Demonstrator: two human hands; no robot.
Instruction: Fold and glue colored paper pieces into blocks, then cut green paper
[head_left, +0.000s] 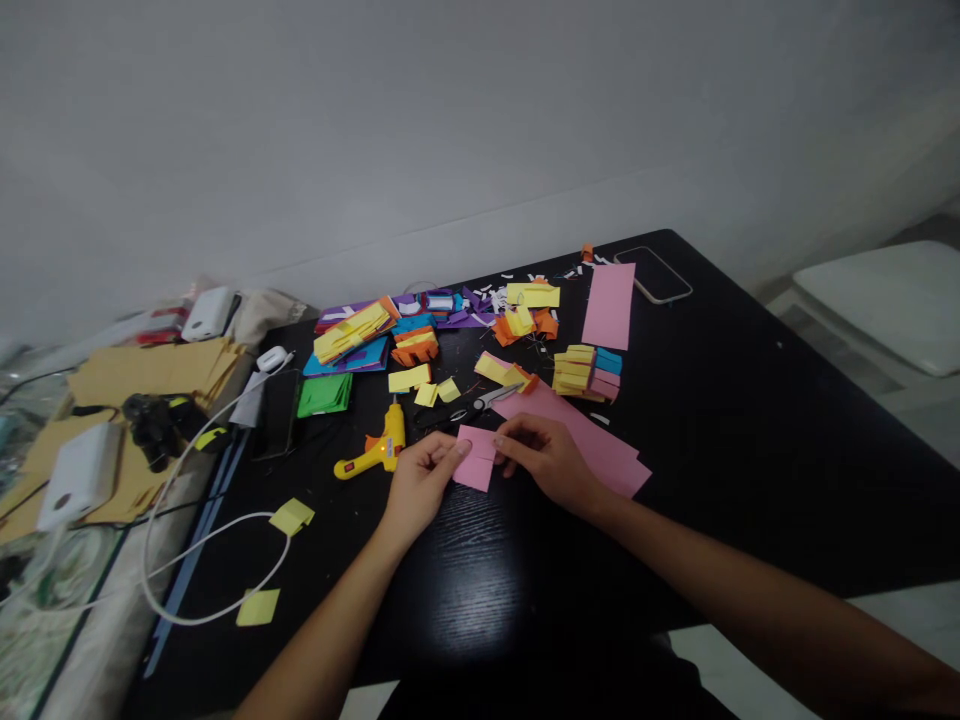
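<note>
A small pink paper piece (474, 470) with a crease or cut line across it is held up over the black table (480, 590). My left hand (421, 480) pinches its left edge, thumb on top. At its right edge, my right hand (546, 458) grips it between thumb and curled fingers. Scissors (480, 403) with dark handles lie just beyond the paper. To the left of them rests a yellow glue gun (381, 446) with a small light on it. Larger pink sheets (592, 440) lie partly behind my right hand.
Folded yellow strips (352, 333), green paper (325, 395) and orange scraps (416, 347) cover the back. A pink sheet (609, 305) lies near a phone (654, 275) at back right. A white cable (154, 590) loops at left near yellow pieces (292, 516). A white chair (889, 300) stands right.
</note>
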